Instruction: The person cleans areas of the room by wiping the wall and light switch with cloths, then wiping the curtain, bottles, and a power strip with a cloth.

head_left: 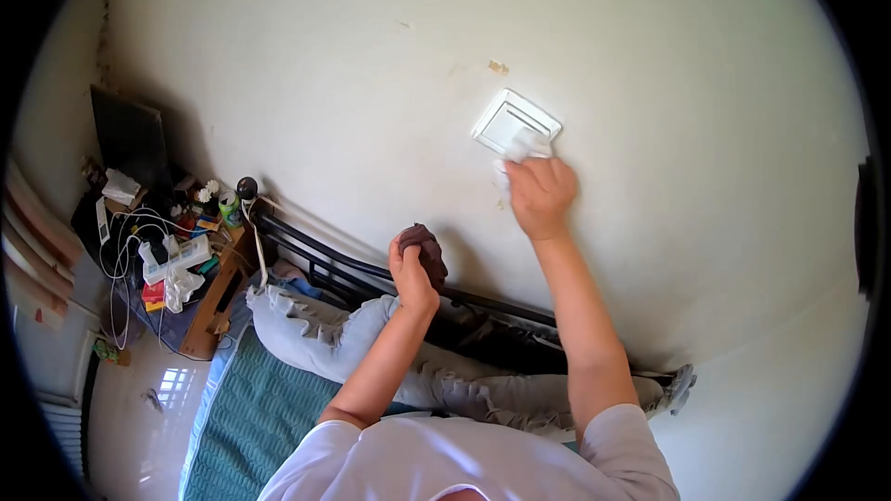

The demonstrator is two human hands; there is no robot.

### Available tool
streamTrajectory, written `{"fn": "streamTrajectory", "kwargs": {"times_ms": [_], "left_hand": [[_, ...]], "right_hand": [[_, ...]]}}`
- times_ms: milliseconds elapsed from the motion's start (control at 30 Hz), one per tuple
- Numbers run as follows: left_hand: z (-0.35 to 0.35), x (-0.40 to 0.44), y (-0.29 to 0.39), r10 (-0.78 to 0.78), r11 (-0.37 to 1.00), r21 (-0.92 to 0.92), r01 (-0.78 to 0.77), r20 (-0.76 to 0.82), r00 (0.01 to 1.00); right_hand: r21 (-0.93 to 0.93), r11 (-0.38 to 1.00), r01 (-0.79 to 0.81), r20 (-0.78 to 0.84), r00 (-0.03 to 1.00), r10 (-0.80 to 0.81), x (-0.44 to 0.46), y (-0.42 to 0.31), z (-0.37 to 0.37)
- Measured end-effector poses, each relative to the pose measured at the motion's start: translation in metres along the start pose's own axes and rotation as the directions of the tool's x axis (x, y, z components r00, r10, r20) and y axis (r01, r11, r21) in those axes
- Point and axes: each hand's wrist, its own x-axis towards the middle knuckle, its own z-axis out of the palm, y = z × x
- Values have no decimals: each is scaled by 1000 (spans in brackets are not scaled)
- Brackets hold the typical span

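Observation:
A white wall switch (504, 122) is fixed to the pale wall, slightly tilted in my view. My right hand (542, 193) is closed around a white tissue (527, 145), which lies against the lower right part of the switch. Lower and to the left, my left hand (410, 274) grips a dark brown cloth (423, 251), held away from the switch and in front of the wall. The fingers of the right hand are partly hidden behind its back.
Below my hands stands a bed with a black metal headboard (320, 246), a grey ruffled pillow (362, 339) and a green quilted cover (260, 408). On the left, a cluttered table holds a dark monitor (130, 139), a power strip (178, 259), cables and a green can (229, 208).

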Motion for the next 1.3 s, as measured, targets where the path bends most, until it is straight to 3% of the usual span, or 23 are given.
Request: {"fn": "streamTrajectory", "kwargs": {"times_ms": [100,300,500,633,733,800,967,1033,1100,1167,1200,1233,1267,1300], "left_hand": [[9,-2,2,24,1000,5,-24,10,1000],[2,-5,7,-30,999,-12,30,34,999],[5,-9,5,12,999,-51,-13,-7,1000],[1,-10,6,-6,998,-61,8,35,999],[3,-10,8,-12,999,-36,12,-7,1000],[11,-17,15,-55,998,-42,54,-8,998],[21,-28,33,-69,997,-25,71,48,996],[24,-28,36,-66,997,-37,68,42,997],[22,-28,36,-67,993,106,51,155,986],[16,-31,28,-156,978,187,97,332,930],[17,-33,24,-160,969,238,68,391,907],[12,-31,17,-95,935,347,-76,452,887],[8,-29,10,-29,872,433,-227,509,860],[11,-30,12,40,858,393,-332,592,805]], "right_hand": [[21,1000,17,-18,1000,-16,17,-16,24],[-66,998,20,-8,1000,-20,2,-1,-2],[-11,1000,16,-23,1000,-16,20,-18,32],[-39,999,28,21,999,-27,12,-2,0],[-76,997,3,-76,997,-9,15,5,-4],[37,996,85,-75,994,-82,31,-1,13],[27,980,196,13,981,-196,46,-8,12],[-39,977,211,118,972,-206,20,1,-12],[44,990,137,245,959,-144,-8,-1,-32],[310,943,-122,271,962,36,-32,-21,-40],[305,945,-123,265,963,40,-36,-36,-45],[418,795,-440,385,878,284,-37,-56,-52],[469,535,-703,527,709,469,-39,-68,-57],[466,529,-709,525,703,480,-43,-72,-57]]}}
